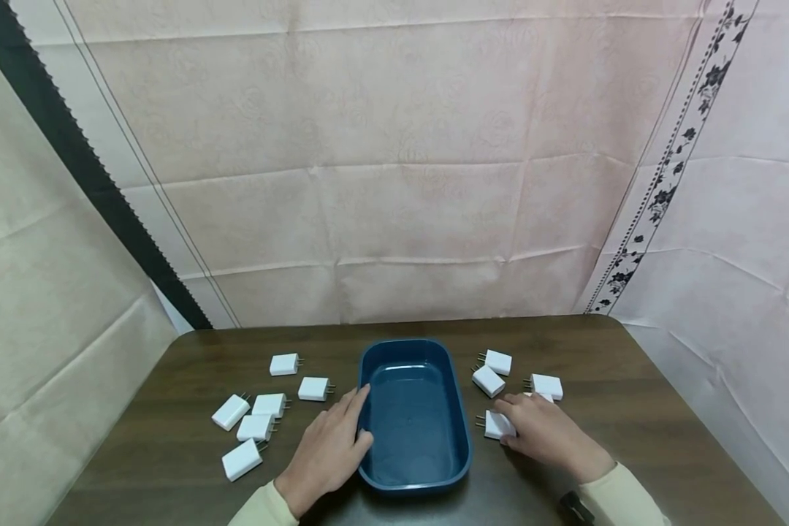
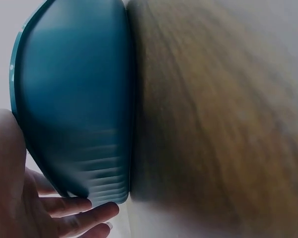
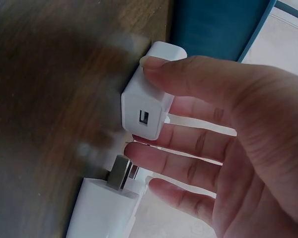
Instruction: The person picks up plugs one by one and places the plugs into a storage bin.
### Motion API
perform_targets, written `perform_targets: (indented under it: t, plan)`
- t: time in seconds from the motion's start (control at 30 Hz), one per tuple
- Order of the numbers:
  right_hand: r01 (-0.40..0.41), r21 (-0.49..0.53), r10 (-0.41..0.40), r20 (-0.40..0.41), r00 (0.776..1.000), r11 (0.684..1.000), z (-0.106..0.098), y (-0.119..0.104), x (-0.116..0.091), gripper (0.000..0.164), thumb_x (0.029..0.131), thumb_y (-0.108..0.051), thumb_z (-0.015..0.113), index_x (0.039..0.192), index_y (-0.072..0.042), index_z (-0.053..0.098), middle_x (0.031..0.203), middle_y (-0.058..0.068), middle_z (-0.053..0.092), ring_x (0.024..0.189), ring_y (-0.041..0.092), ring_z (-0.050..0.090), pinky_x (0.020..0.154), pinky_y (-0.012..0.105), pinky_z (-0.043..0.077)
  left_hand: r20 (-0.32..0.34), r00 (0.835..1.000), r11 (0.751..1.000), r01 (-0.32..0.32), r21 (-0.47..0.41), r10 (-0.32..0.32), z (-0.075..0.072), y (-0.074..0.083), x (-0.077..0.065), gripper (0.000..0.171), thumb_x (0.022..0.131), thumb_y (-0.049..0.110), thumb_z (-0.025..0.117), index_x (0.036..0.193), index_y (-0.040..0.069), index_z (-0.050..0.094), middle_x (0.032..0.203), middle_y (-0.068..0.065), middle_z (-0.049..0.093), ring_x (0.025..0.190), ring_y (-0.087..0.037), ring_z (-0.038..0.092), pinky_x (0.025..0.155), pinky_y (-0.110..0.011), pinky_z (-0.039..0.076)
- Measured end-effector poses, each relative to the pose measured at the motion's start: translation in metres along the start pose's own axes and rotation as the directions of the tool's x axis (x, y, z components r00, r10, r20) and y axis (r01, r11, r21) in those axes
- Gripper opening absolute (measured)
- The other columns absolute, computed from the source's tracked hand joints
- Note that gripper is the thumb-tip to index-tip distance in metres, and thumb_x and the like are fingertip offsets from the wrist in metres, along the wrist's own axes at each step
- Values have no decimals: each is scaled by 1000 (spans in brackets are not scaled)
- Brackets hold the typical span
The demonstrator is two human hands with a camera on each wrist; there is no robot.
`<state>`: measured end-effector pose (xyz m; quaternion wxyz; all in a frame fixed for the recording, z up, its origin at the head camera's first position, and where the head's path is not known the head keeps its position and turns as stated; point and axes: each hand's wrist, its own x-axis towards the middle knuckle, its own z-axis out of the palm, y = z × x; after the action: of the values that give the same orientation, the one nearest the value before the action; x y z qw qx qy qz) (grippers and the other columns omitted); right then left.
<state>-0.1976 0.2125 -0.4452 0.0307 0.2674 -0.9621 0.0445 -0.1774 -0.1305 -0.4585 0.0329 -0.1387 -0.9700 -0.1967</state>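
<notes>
My left hand point(image 1: 332, 442) rests at the left side of a deep blue plastic tray point(image 1: 456, 409), its thumb at the rim and its fairly straight fingers point(image 2: 89, 218) along the outer wall. To the right of the tray, my right hand point(image 1: 542, 431) pinches a white USB charger point(image 1: 497, 425) between thumb and fingers. That charger's prongs point toward the tray in the head view, and its USB port faces the right wrist camera. Another white charger point(image 3: 102, 208) lies close by with its metal prongs showing, partly behind the fingertips.
More white chargers lie right of the tray, including one near the back point(image 1: 497, 362), one beside it point(image 1: 488, 380) and one past my right hand point(image 1: 546, 386). Several others, such as a charger point(image 1: 242, 459), lie left on the brown wooden table point(image 1: 171, 438). Pale cloth point(image 1: 427, 183) hangs behind.
</notes>
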Motion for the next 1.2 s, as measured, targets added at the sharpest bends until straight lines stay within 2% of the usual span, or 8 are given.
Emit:
perform_targets:
  t: [0.23,0.37,0.57,0.87,1.2]
  plan:
    - [70,0,-70,-26,997,998,2,1,-2,43,73,-24,78,113,-12,68,99,6,68,84,19,61,74,43,50,19,1000,1000,5,2,-5,-1,1,1,64,91,32,46,151,15,33,150,-10,41,133,-26,41,101,-52,37]
    - [82,10,-82,-14,997,997,3,1,-2,41,74,-24,77,114,-16,68,100,4,69,85,18,61,75,43,51,31,999,1000,14,1,-14,0,1,1,65,91,32,45,151,15,32,151,-10,40,134,-26,40,101,-52,37]
    - [100,4,-100,-7,995,995,5,1,-2,39,75,-25,76,112,-15,68,98,3,68,81,16,61,70,40,51,39,999,1000,17,-10,-16,1,0,0,65,91,32,45,152,15,32,151,-10,40,133,-26,41,100,-52,38]
    - [154,-45,-159,-138,978,987,2,0,-1,41,72,-26,77,110,-14,68,93,1,66,77,15,60,67,37,50,26,1000,1000,16,-14,-16,0,0,1,65,91,32,46,152,16,32,151,-10,40,132,-26,42,99,-51,39]
    - [143,-2,-142,-159,977,990,1,-1,-1,41,75,-28,75,113,-16,68,97,0,67,78,11,58,68,36,51,36,999,1000,23,-20,-22,0,0,2,65,91,31,46,152,16,31,151,-10,40,132,-26,43,99,-52,39]
